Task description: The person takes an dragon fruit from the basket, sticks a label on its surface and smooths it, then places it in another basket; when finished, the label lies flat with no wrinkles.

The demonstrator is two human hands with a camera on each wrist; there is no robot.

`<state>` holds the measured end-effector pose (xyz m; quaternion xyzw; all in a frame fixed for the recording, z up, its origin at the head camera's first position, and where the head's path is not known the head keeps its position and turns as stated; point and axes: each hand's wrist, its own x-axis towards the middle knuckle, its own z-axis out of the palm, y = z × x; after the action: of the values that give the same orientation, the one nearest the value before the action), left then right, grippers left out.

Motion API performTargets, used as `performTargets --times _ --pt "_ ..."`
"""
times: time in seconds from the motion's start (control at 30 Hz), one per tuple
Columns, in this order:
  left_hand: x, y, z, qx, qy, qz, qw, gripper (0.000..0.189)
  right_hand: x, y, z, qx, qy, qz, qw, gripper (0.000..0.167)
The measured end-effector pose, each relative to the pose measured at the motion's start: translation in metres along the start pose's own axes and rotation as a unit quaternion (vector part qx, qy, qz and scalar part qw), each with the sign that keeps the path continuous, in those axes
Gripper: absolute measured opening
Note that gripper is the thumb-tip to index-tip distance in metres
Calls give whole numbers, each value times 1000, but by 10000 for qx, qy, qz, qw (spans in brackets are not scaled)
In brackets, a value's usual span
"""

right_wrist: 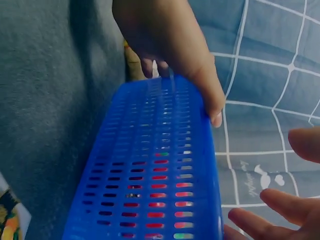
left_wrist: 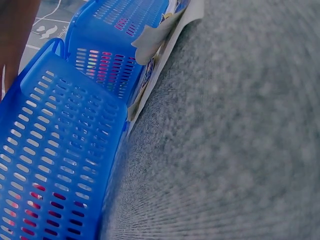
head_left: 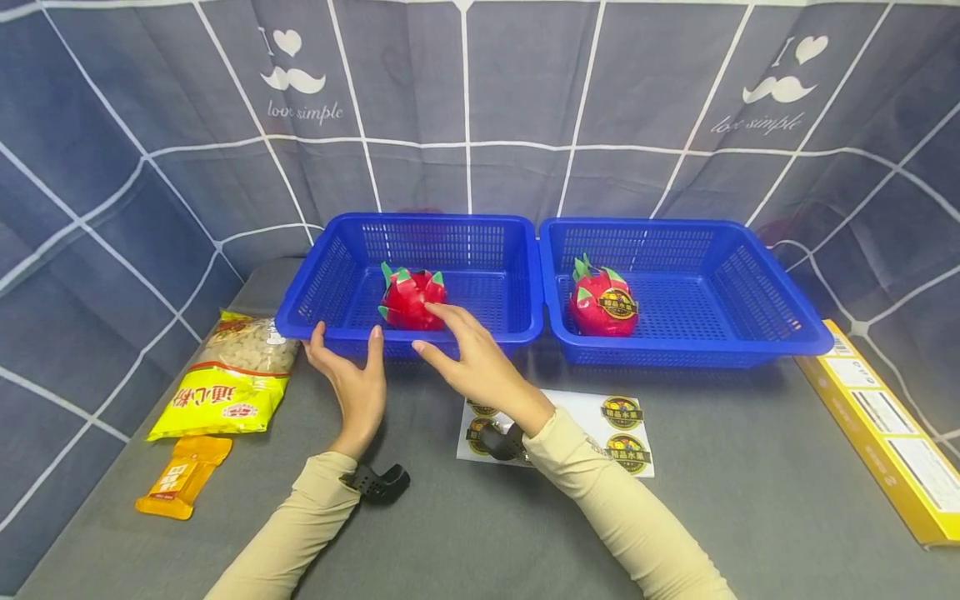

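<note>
In the head view, my left hand (head_left: 354,392) holds the front left corner of the left blue basket (head_left: 517,337), its thumb at the front rim. The right wrist view shows the same left hand (right_wrist: 172,40) with its thumb over the basket's rim (right_wrist: 216,190). My right hand (head_left: 483,371) hovers above that front rim with fingers spread and nothing held. Its fingertips reach toward a red dragon fruit (head_left: 411,298) with green tips inside; whether they touch it I cannot tell. The right blue basket (head_left: 750,337) contains another dragon fruit (head_left: 600,312) bearing a black and gold sticker.
A sheet of round stickers (head_left: 630,425) lies in front of the baskets, partly under my right forearm. On the left are a yellow food bag (head_left: 232,383) and a small orange packet (head_left: 183,477). A long yellow box (head_left: 877,433) lies on the right. Tiled-pattern cloth (head_left: 525,92) hangs behind.
</note>
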<state>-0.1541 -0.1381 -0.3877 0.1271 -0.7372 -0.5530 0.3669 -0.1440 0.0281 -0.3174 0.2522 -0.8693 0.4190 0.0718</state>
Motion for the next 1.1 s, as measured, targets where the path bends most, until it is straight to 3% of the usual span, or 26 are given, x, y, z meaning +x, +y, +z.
performTargets --times 0.3,0.6,0.73,0.77,1.1 --pt "1 -2 -1 53 -29 2 10000 75 36 1 13 81 -224 191 9995 57" --pt "-1 4 0 -34 -52 8 10000 72 74 7 23 591 50 609 9964 57" --pt "-1 2 -1 -80 -40 7 10000 73 84 10 27 735 169 793 9940 57" --pt "0 -3 -1 -39 -21 23 10000 74 86 10 28 741 177 802 9939 57" --pt "0 -2 0 -64 -20 95 9999 73 106 13 33 489 142 770 9957 59"
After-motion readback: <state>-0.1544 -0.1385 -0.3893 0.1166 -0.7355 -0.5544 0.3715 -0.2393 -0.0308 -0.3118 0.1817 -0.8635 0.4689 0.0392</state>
